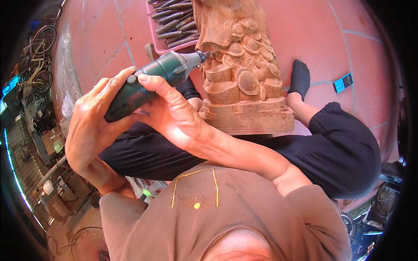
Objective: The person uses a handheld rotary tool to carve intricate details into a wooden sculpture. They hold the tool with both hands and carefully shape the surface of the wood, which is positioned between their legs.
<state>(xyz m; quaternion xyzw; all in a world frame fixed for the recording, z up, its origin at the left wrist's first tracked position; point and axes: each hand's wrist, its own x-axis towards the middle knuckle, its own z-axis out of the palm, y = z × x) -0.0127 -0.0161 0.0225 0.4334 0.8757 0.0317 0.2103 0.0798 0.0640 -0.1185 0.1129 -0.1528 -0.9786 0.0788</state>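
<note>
Both my hands are closed round a dark green die grinder (150, 82), a handheld power tool with a grey nose. My left hand (89, 115) wraps the rear of its body from the left. My right hand (172, 111) grips it from below, thumb lying along the top; its forearm crosses in front of my chest. The grinder's thin bit reaches the left side of a wood carving (246, 69); whether it touches the surface I cannot tell. Rounded, coin-like and ingot-like shapes are carved over the block, which rests on a flat wooden base between my feet.
A pink tray (153, 32) full of chisels with dark handles stands left of the carving. A blue keypad phone (343, 83) lies on the red tiled floor at right. Bicycles (43, 41) and clutter line the far left, with a fan (89, 243) at lower left.
</note>
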